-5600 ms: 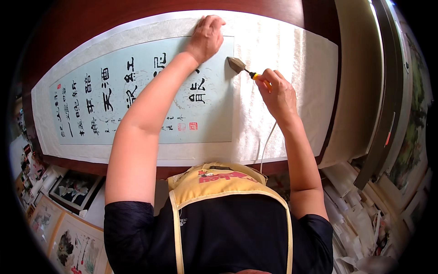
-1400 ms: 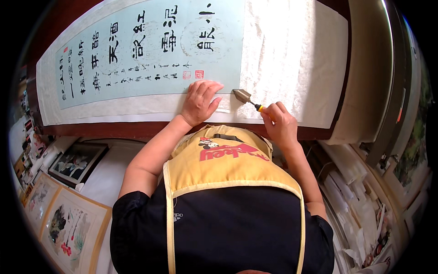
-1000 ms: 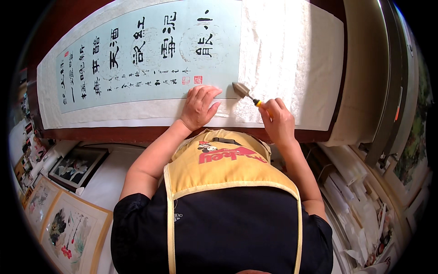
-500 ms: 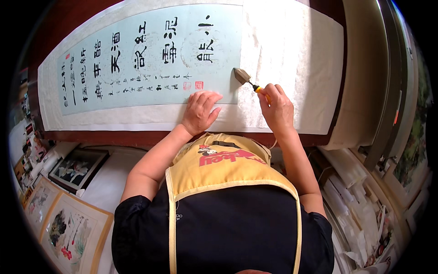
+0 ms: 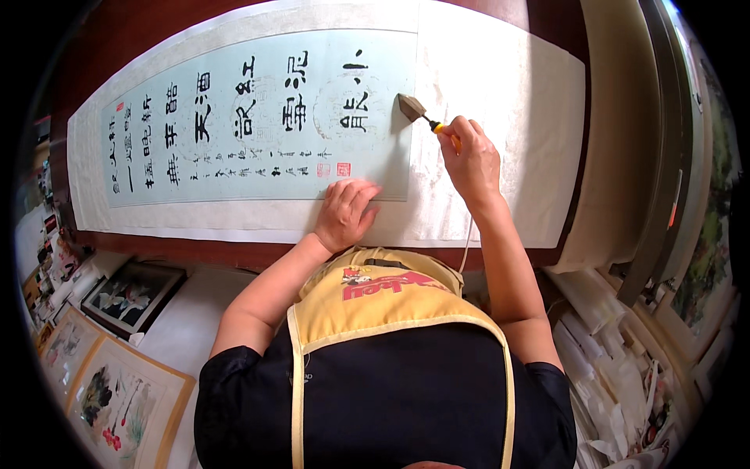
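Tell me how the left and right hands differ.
The left hand lies palm-down across the near edge of the blue sheet, gripping nothing; the right hand grips a metal-headed tool. The left hand's fingers bend loosely; the right hand's close around the tool. Both are bare.

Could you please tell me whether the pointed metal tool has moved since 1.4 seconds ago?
Yes: the pointed metal tool has moved up the view along the right edge of the blue sheet, from near its lower corner to roughly halfway.
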`<state>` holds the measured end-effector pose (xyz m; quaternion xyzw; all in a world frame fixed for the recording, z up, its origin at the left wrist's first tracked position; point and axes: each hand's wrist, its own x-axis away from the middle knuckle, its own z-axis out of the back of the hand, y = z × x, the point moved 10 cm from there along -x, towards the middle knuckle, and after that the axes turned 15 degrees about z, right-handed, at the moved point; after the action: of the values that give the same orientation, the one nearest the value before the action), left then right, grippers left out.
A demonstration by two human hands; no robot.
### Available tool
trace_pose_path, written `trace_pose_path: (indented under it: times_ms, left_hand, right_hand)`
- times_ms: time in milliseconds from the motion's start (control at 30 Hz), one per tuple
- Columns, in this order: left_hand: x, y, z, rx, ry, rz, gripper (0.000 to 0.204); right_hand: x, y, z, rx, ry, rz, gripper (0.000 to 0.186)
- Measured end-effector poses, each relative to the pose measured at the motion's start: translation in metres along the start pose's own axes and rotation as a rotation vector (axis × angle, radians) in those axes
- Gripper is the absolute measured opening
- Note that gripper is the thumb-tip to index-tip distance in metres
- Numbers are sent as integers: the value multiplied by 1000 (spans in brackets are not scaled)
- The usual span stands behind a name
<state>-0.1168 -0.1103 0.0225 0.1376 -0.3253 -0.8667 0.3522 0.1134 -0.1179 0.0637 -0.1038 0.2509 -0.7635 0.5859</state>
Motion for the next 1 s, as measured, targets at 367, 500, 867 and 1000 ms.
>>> trace_pose_path:
  times_ms: [367,500,867,1000]
  left_hand:
    - [0,-1,0,11,-5,13,41]
    - [-2,-1,-3,-7,-30,10,41]
    - [0,-3,-5,5,-51,35,41]
    - [1,-1,-2,5,-33,29,40]
  right_hand:
    - [-64,23,9,82,38,-54,13]
    - [-81,31,8,103,61,-63,14]
    - [-96,36,3,106,49,-15,10]
    - [-96,40,5,39,100,-50,10]
